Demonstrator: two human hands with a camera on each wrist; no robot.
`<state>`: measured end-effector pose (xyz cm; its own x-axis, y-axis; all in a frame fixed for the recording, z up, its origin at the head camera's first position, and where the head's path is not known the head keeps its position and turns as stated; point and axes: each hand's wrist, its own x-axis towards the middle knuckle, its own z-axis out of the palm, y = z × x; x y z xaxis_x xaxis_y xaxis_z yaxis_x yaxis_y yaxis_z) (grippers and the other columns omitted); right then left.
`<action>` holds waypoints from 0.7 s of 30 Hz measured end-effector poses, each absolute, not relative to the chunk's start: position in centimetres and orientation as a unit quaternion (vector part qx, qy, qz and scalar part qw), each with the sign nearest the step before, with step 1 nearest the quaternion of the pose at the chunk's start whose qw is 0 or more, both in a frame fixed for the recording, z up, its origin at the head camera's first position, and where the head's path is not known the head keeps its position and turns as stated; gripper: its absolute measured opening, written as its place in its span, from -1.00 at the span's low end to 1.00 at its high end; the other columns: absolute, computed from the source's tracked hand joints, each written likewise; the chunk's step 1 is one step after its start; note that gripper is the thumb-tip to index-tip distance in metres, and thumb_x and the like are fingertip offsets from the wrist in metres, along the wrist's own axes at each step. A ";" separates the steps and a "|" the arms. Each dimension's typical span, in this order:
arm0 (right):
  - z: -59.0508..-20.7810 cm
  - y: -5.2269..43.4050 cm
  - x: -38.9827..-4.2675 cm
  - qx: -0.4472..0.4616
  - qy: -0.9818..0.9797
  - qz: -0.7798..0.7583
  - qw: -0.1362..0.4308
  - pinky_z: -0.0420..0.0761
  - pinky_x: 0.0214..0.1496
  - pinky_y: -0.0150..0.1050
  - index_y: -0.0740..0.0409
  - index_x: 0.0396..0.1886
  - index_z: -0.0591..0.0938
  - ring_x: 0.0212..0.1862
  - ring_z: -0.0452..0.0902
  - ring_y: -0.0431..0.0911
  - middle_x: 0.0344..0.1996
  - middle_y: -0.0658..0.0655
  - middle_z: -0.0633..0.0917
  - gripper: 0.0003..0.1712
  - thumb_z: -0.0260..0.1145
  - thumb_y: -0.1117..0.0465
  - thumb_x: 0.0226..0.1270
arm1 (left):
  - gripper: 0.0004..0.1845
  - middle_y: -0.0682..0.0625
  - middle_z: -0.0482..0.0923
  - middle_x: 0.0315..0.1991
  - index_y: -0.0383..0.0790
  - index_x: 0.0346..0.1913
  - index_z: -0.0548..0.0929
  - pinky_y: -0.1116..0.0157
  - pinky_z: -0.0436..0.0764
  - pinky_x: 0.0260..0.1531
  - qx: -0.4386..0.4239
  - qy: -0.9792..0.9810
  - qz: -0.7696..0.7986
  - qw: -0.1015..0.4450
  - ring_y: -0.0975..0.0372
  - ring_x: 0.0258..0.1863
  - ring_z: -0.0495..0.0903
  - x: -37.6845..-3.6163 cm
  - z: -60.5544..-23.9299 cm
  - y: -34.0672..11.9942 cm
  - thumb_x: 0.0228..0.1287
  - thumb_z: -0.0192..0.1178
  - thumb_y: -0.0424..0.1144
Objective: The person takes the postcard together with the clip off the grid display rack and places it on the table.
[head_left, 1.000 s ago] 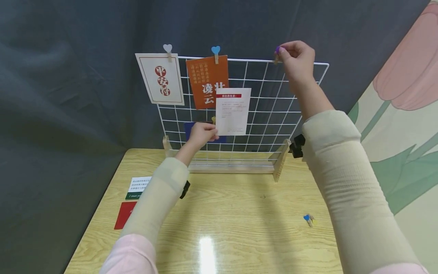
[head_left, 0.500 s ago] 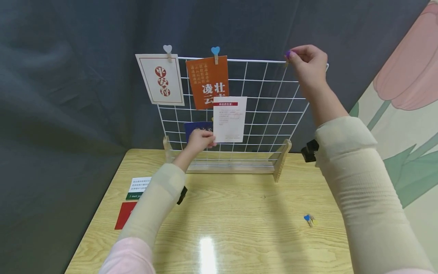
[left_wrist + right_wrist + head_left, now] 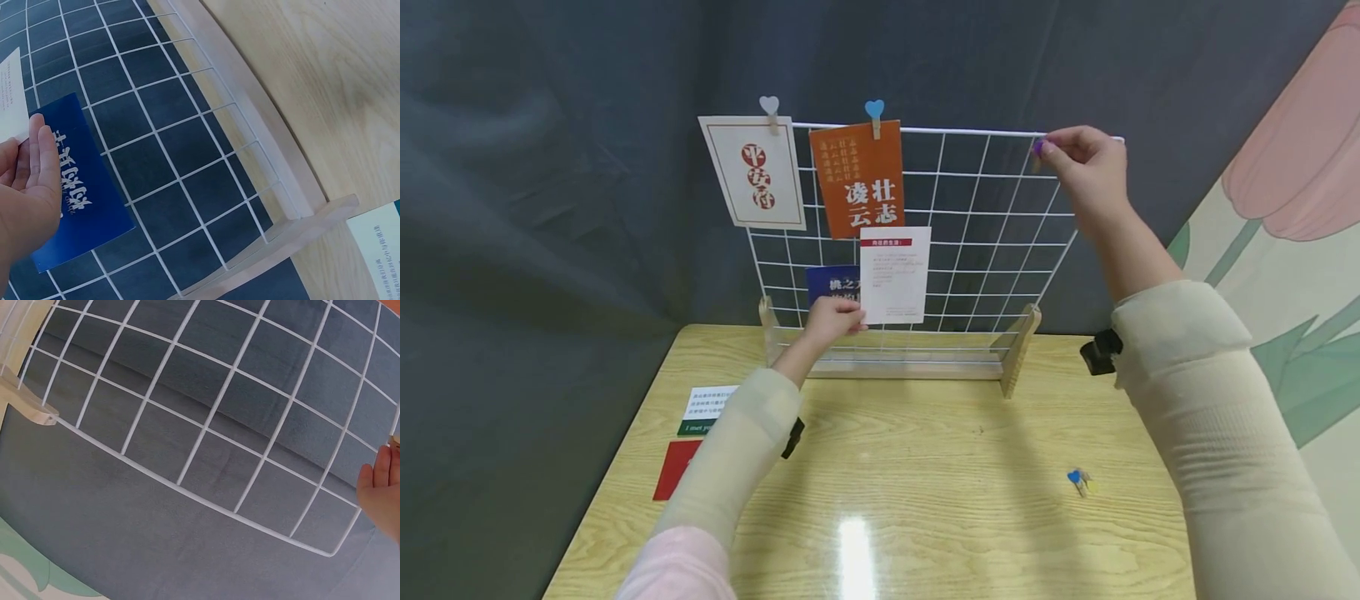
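Note:
My left hand (image 3: 833,321) pinches the lower left corner of a white card (image 3: 895,279) with a red heading, held upright before the grid. Behind that hand a blue card (image 3: 81,181) is on the white wire grid (image 3: 970,225), partly hidden by hand and white card. At the grid's upper right, my right hand (image 3: 1090,162) pinches a small wooden clothespin with a purple heart (image 3: 1039,148), close to the top bar. In the right wrist view only part of the right hand (image 3: 381,490) shows, with the clothespin's wooden tip (image 3: 394,441) beside the wire.
A white card (image 3: 756,175) and an orange card (image 3: 859,179) hang from heart clothespins on the top bar. Two more cards, one white and green (image 3: 706,408), one red (image 3: 676,468), lie on the table's left. Loose clothespins (image 3: 1080,481) lie at right. Wooden feet (image 3: 1021,354) support the grid.
My left hand has lowered the white card and shifted it slightly left, uncovering more of the orange card. My right hand has moved right and down with the purple-heart clothespin.

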<state>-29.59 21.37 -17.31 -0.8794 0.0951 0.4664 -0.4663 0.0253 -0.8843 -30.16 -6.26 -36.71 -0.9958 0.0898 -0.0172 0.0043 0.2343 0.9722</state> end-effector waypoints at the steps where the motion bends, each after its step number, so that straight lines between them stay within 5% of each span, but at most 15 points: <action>1: -17.5 21.4 -29.5 0.136 -0.688 0.683 0.203 0.42 -0.25 -0.50 0.28 -0.47 0.58 -0.38 0.48 -0.17 -0.52 0.06 0.59 -0.96 0.20 0.42 0.09 | -0.76 -0.32 0.52 -0.25 -0.53 -0.15 0.52 0.33 0.56 -0.39 0.029 0.785 0.618 0.036 0.07 -0.40 0.59 -30.2 -36.8 -6.3 0.09 0.11 -0.48; 15: -20.8 22.2 -28.6 0.134 -0.739 0.636 0.177 0.38 -0.26 -0.49 0.23 -0.40 0.59 -0.32 0.46 -0.19 -0.47 0.02 0.60 -0.93 0.19 0.38 0.12 | -0.83 -0.25 0.57 -0.39 -0.48 -0.25 0.58 0.31 0.57 -0.43 0.035 0.767 0.640 0.028 0.06 -0.45 0.60 -30.9 -40.8 -7.2 0.06 0.16 -0.46; 21: -22.6 22.8 -28.4 0.127 -0.753 0.623 0.170 0.34 -0.36 -0.49 0.21 -0.37 0.59 -0.31 0.44 -0.19 -0.46 -0.02 0.60 -0.92 0.20 0.34 0.13 | -0.78 -0.37 0.52 -0.34 -0.64 -0.19 0.49 0.25 0.56 -0.37 0.021 0.775 0.631 0.043 0.02 -0.43 0.59 -28.5 -39.2 -7.7 0.09 0.08 -0.54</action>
